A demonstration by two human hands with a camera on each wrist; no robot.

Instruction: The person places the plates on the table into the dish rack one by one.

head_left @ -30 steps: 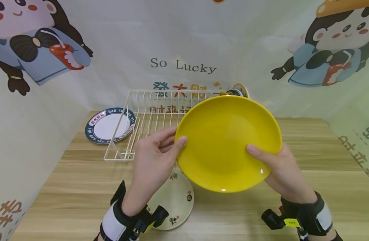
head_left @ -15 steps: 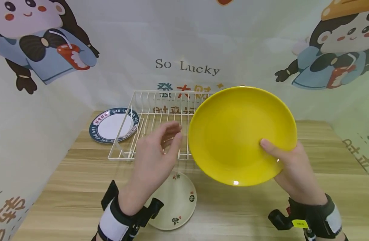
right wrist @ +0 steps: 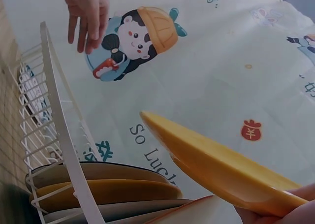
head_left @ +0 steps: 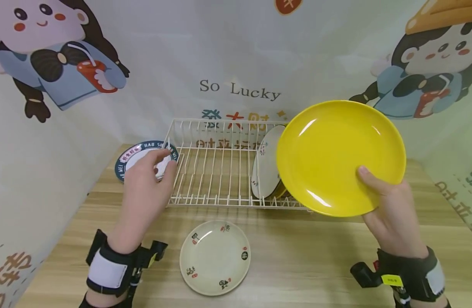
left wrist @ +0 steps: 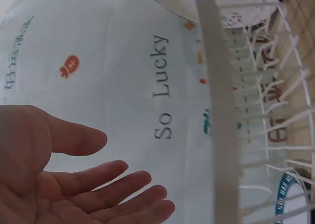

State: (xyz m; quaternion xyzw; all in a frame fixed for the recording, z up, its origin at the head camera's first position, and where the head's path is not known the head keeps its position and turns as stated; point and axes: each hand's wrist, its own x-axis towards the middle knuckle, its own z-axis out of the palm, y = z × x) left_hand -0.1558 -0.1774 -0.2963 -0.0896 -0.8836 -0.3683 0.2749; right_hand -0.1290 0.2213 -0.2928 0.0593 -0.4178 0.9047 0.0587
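My right hand (head_left: pixel 393 209) holds a yellow plate (head_left: pixel 336 158) by its lower right edge, thumb on the face and fingers behind. The plate is raised in front of the right end of a white wire dish rack (head_left: pixel 216 171), overlapping it in the head view. In the right wrist view the yellow plate (right wrist: pixel 216 160) appears edge-on. My left hand (head_left: pixel 147 188) holds nothing; its fingers are relaxed near the rack's left end. The left wrist view shows that hand (left wrist: pixel 83 175) with thumb and fingers apart.
A blue-rimmed white plate (head_left: pixel 124 164) lies at the rack's left, partly behind my left hand. A cream plate (head_left: pixel 216 256) lies on the wooden table (head_left: pixel 297 256) in front. Several plates, including a patterned white one (head_left: pixel 267 162), stand in the rack's right part.
The left hand has let go of the yellow plate and moved left toward the blue-rimmed plate. The right hand has carried the yellow plate to the right and up, uncovering plates in the rack.
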